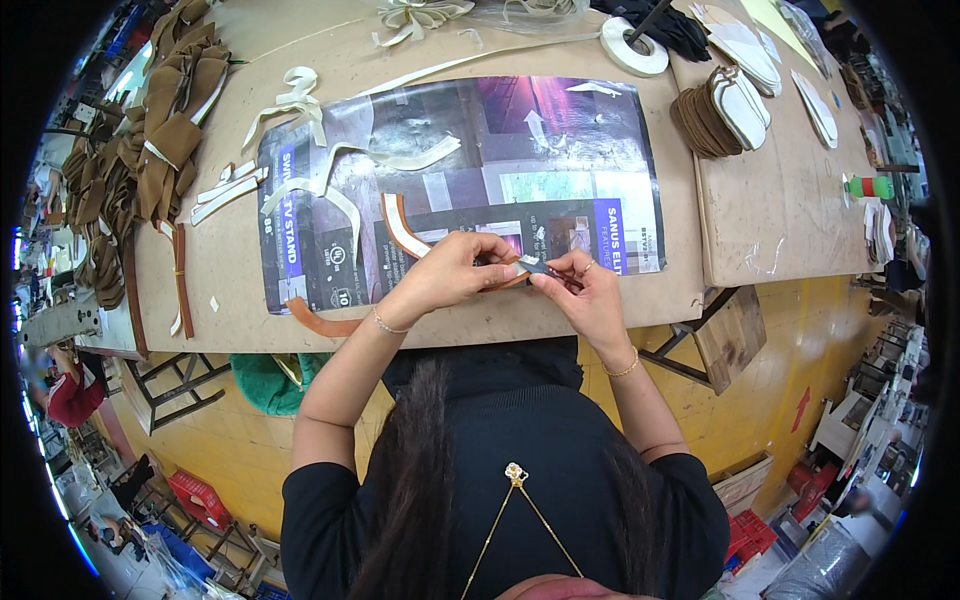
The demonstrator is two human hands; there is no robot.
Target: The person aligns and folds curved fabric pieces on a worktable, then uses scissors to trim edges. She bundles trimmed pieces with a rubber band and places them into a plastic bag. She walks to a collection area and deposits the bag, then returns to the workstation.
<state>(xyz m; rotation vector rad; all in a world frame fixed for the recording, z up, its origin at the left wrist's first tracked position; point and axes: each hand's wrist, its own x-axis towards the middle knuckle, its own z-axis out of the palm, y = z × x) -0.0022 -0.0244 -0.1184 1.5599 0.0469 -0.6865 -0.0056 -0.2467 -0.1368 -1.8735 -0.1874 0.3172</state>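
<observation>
Black-sleeved torso with a gold chain pendant [516,473] nearest, dark hair falling over it. Above, both hands close together over the front edge of the brown cardboard-covered worktop [560,325]. Left hand [450,272] pinched shut on a curved tan leather strap with white backing [400,226], near its lower end. Right hand [585,290] with fingertips clamped on the small white-and-dark tip [528,264] of that same strap, just beside the left fingers. Strap arching up and left from the hands across a glossy printed purple-and-grey paper sheet [560,130] spread on the worktop. Loose white backing strips [300,100] scattered on and beside the sheet. Heap of brown leather pieces [175,110] at far left. White tape roll [632,52] at top, stack of white-faced insoles [725,110] to the right.
</observation>
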